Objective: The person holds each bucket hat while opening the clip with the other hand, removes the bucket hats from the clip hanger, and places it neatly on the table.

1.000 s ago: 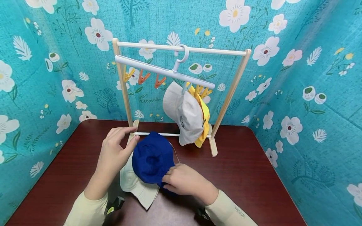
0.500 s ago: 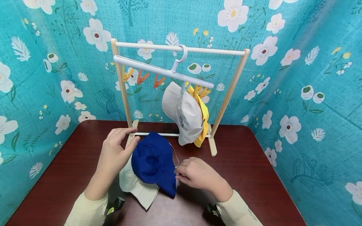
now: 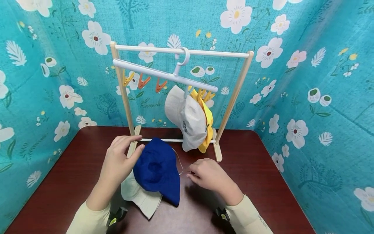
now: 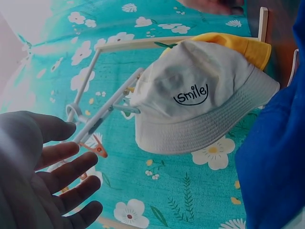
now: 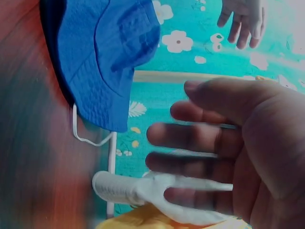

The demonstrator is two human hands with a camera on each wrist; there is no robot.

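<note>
Blue hat (image 3: 157,170) is lying at the frame's lower centre, overlapping a pale hat (image 3: 143,196); left hand (image 3: 119,160) and right hand (image 3: 208,174) are hovering at either side, fingers loosely spread.

Between the tabletop's left and right edges, the blue hat (image 3: 155,167) is soft matt cloth, with stitched rows roughening its brim; the cream hat (image 3: 138,195) beneath it looks like matt fabric too. The tabletop (image 3: 251,182) has a smooth, wood-look finish, slightly glossy where light catches it. Toward its back edge, the rack (image 3: 234,97) has matt, pale wooden uprights. The hanger (image 3: 160,73) looks like smooth plastic, as do the orange clips (image 3: 143,82). The light grey hat (image 4: 190,105) and yellow hat (image 3: 209,130) are matt cloth, and the curtain (image 3: 330,130) is printed, faintly creased fabric.
</note>
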